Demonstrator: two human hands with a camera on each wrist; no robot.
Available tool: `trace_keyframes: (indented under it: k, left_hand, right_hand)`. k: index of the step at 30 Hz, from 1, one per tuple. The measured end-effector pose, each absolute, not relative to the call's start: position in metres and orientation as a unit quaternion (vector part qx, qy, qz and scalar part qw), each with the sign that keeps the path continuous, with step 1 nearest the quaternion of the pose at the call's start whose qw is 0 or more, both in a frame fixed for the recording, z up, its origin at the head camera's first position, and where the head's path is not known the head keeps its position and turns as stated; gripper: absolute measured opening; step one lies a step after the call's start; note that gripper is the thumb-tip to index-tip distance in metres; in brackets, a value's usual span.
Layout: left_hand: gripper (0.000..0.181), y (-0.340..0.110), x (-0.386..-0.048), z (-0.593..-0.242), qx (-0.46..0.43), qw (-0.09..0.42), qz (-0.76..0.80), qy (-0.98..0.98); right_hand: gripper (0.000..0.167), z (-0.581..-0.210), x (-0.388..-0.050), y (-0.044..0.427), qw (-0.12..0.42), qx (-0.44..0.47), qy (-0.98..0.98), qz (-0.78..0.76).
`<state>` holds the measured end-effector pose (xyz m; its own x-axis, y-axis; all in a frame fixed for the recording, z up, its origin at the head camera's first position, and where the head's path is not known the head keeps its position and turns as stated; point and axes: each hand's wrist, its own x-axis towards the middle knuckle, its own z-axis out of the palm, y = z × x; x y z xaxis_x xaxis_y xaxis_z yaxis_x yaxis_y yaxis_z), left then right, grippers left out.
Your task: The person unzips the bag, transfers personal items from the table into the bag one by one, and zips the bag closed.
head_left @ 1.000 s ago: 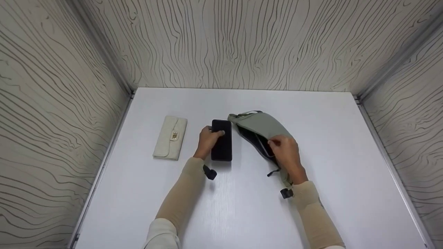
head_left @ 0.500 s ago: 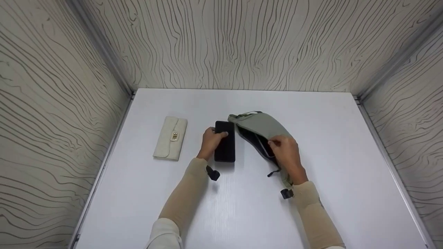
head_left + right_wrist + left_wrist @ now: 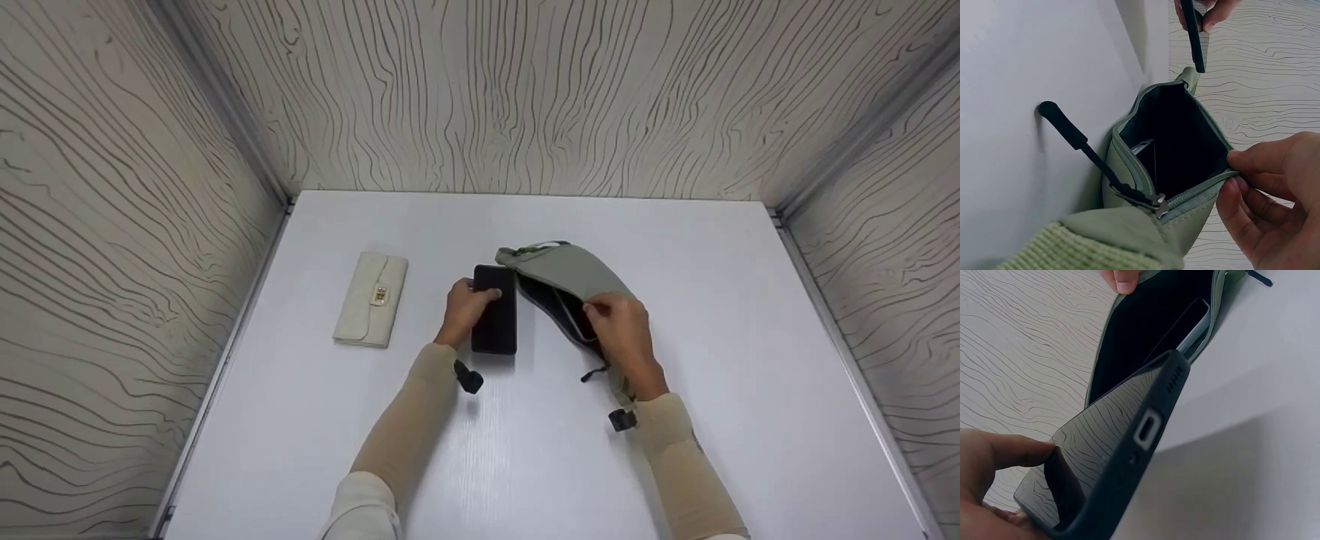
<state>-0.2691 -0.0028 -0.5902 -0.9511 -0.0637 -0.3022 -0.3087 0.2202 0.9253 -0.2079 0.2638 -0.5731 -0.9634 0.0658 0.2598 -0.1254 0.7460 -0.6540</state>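
My left hand (image 3: 466, 309) grips a smartphone (image 3: 495, 319) in a dark case, thumb across its screen. In the left wrist view the phone (image 3: 1112, 444) shows its charging port end, held just off the opening of a sage-green zippered bag (image 3: 566, 268). My right hand (image 3: 624, 330) pinches the bag's upper rim and keeps its mouth spread. Inside the bag (image 3: 1129, 132), the right wrist view shows a thin flat item (image 3: 1144, 151) with a pale edge; its kind is unclear. A black zipper pull (image 3: 1067, 126) hangs from the near end of the zip.
A cream wallet (image 3: 370, 300) with a gold clasp lies on the white table (image 3: 480, 465), left of my left hand. Wood-grain patterned walls (image 3: 480, 97) close off the back and both sides. Small black cameras (image 3: 470, 377) sit at the wrists.
My left hand has carried the phone a little to the right and slightly nearer to me, closer to the bag. The right hand and bag stay put.
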Motion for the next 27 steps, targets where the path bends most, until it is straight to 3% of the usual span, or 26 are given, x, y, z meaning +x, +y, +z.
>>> trace_keyframes:
  k: [17, 27]
  left_hand:
    - [0.044, 0.011, -0.27, -0.597, -0.107, 0.109, 0.619, 0.77]
    - [0.051, 0.015, -0.27, -0.6, -0.111, 0.12, 0.621, 0.767]
  right_hand:
    - [0.012, -0.572, -0.209, 0.263, 0.145, 0.016, -0.924, 0.353]
    - [0.012, -0.571, -0.207, 0.263, 0.142, 0.016, -0.924, 0.354]
